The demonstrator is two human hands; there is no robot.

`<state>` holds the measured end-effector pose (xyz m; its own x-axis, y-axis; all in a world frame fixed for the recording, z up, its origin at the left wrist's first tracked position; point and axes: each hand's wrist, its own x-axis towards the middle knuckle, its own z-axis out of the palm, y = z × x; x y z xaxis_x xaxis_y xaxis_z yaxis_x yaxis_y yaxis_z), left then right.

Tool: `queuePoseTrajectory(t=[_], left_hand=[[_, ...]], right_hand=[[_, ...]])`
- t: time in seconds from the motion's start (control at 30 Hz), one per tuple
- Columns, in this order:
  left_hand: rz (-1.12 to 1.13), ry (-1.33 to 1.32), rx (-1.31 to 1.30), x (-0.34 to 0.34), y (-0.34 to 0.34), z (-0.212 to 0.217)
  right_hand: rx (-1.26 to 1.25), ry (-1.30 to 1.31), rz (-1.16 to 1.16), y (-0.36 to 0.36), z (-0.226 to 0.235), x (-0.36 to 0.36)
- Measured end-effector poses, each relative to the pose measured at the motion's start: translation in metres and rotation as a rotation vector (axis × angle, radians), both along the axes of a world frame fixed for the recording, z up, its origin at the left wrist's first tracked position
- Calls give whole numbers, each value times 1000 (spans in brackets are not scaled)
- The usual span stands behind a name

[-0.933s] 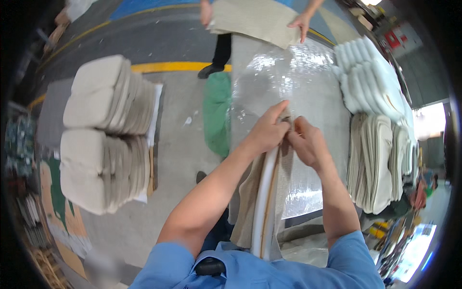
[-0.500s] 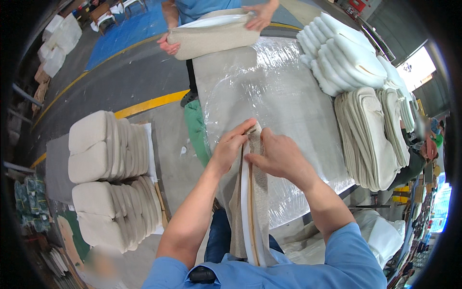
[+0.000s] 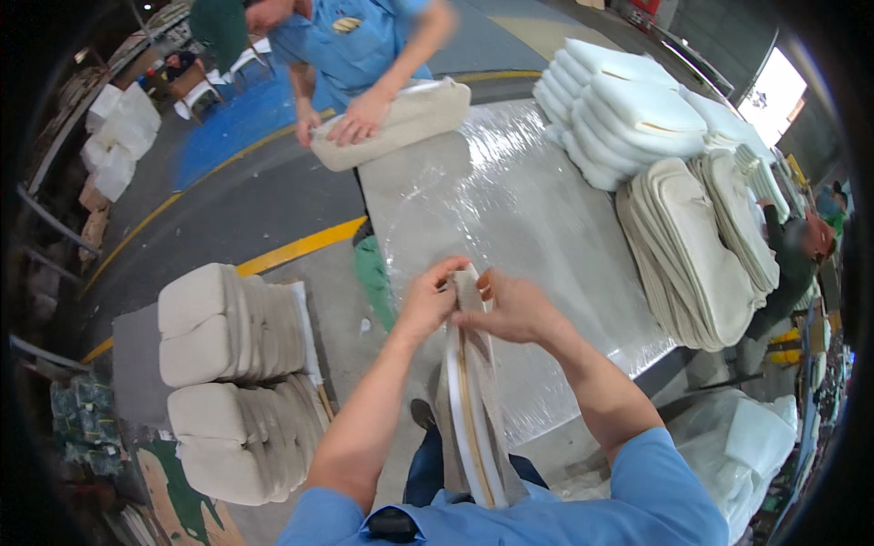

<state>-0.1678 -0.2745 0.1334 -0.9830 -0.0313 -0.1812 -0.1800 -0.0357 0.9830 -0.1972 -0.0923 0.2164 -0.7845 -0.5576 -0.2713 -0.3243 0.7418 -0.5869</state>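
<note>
A beige fabric cushion cover stands on edge between my arms, its near end against my blue shirt. Along its upward side runs a tan zip strip beside a white band. My left hand pinches the far end from the left, thumb and fingers at the corner. From the other side my right hand grips the same end, its thumb lying across the top by the strip; some of its fingertips are hidden behind the fabric.
A plastic-wrapped table lies ahead. White padding and beige covers are stacked on its right. Beige cushions stand in stacks at left. Across the table a person in blue handles another beige cushion.
My hands stay at the cover's far end, with the right fingers lifted slightly apart from it. The person opposite has leaned in, and their cushion has shifted left onto the table's edge.
</note>
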Motion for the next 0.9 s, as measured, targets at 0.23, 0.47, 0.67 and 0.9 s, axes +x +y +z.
queuePoseTrajectory(t=[0.23,0.47,0.67,0.9], left_hand=[[-9,257,-90,-15,20,-10],[163,79,327,-10,42,-10],[306,286,374,0,60,-34],[420,360,58,7,61,-35]], right_hand=[[195,218,55,1,-1,-13],[254,301,149,4,-8,-19],[135,384,304,9,-12,-6],[-522,-50,-38,22,-54,-55]])
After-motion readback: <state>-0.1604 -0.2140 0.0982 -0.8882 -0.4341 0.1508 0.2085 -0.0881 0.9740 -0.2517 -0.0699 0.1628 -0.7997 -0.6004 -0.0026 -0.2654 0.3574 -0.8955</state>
